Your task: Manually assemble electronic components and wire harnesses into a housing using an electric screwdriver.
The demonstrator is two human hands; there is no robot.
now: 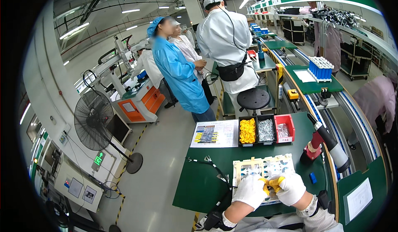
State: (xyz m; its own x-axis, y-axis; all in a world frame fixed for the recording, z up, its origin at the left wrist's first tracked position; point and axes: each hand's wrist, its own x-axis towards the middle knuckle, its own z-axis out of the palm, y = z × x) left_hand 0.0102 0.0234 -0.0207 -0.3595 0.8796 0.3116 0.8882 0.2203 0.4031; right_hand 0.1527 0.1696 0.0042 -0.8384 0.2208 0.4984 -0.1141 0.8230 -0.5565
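Both my hands wear white gloves with yellow coverings on the fingertips. They rest over a cream plastic frame (286, 161) with metal pieces in it, lying on a green bench top (192, 190). My left hand (251, 191) covers the frame's near left part, its thumb and fingers pressed together. Close beside it, my right hand (291, 189) is closed too, the two sets of yellow fingertips almost meeting. Whatever sits between the fingers is hidden or too small to make out. Black cables (215, 165) lie left of the frame.
Beyond the frame stand bins of yellow parts (247, 131), small metal parts (265, 130) and a red bin (290, 125), beside a printed sheet (215, 133). Right are a black-and-white tool (331, 145), a blue block (313, 177) and a conveyor (352, 124). People stand behind a stool (253, 98).
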